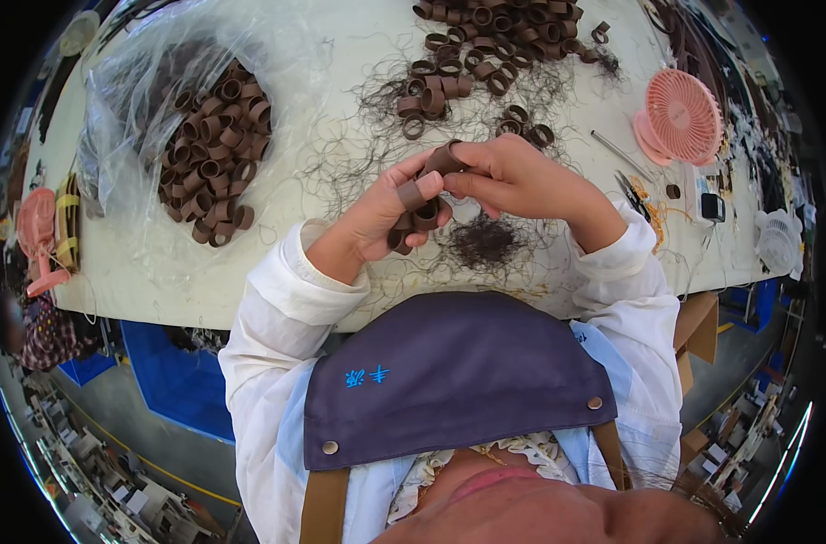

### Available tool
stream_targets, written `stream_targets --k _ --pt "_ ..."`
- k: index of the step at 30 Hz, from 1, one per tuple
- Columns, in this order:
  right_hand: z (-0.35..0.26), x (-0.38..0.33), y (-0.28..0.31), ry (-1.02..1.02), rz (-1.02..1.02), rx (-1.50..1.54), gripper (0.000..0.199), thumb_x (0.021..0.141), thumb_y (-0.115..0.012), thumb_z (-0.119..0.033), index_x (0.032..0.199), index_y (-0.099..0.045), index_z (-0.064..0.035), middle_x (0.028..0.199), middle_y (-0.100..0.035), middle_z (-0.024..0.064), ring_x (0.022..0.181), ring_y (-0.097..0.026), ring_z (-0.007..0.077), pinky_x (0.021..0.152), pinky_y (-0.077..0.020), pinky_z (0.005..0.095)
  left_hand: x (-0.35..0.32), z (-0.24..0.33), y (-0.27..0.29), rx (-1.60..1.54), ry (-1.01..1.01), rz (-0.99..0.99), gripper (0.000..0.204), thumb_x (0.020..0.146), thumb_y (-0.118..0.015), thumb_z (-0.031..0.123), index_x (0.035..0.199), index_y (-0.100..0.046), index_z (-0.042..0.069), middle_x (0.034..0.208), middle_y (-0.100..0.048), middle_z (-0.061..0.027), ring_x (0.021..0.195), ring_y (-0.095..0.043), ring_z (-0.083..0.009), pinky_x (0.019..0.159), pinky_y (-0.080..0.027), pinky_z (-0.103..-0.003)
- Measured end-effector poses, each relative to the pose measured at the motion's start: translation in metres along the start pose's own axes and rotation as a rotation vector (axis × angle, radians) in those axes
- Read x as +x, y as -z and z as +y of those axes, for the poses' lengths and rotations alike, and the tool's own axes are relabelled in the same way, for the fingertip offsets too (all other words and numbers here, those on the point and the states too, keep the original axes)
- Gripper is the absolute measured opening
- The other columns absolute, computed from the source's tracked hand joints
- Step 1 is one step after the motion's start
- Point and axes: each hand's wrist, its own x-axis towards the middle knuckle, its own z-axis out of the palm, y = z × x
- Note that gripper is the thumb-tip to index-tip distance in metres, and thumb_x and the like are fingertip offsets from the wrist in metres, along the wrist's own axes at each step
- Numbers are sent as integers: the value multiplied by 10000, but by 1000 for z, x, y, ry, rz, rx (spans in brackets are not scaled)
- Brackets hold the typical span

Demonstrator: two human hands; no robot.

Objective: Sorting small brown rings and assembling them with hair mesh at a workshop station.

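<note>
Both my hands meet over the middle of the white table [204, 304]. Several brown leather-like loops [425, 216] are held in the curled fingers of my left hand [376, 216], one of them around its thumb. Between the two hands is another brown loop [445, 158], pinched by the thumb and forefinger of my right hand [522, 181] and touched by the left fingertips. Just beneath the hands lies a dark tangle of thread ends [485, 243]. A few loose loops [526, 125] rest beyond my right hand.
At left, a clear plastic bag [122, 118] holds a heap of loops [218, 150]. More loops [499, 32] are piled at the back amid loose threads. On the right are a pink fan [680, 118], a metal rod [621, 154], scissors [632, 192] and a small black box [713, 208].
</note>
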Motion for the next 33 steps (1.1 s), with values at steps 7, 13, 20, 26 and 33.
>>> stream_targets --k 7,13,20,26,33 --pt "9 -3 -22 199 103 -671 95 891 -516 -145 892 -577 -72 675 -642 109 590 -614 325 564 -475 430 1 2 1 82 -95 4 630 852 -701 355 1369 -435 111 964 -574 -34 733 -570 -120 419 -421 -197" --pt "8 -2 -21 114 31 -707 83 854 -507 -102 891 -571 -64 666 -631 128 620 -616 347 580 -468 460 0 0 1 139 -98 48 598 833 -727 216 1352 -456 96 960 -582 -42 717 -562 -102 438 -430 -195" --pt "17 1 -25 127 2 -753 73 817 -522 -84 840 -579 -44 646 -616 139 626 -609 358 585 -458 463 -2 -1 -9 291 -186 194 475 783 -730 87 1222 -550 96 912 -593 -30 624 -533 -62 444 -417 -191" --pt "15 1 -22 181 -2 -603 154 837 -532 -124 734 -588 -24 618 -591 157 622 -598 365 590 -456 455 -1 -3 -11 336 -277 210 391 750 -756 70 1106 -596 93 816 -600 -7 532 -490 -42 432 -397 -181" --pt "11 -1 -16 120 -119 -526 221 903 -534 -226 902 -572 -8 639 -583 174 614 -586 365 587 -441 451 -1 -3 -14 422 -319 262 375 726 -782 65 1062 -619 94 782 -602 14 544 -488 -26 433 -372 -172"
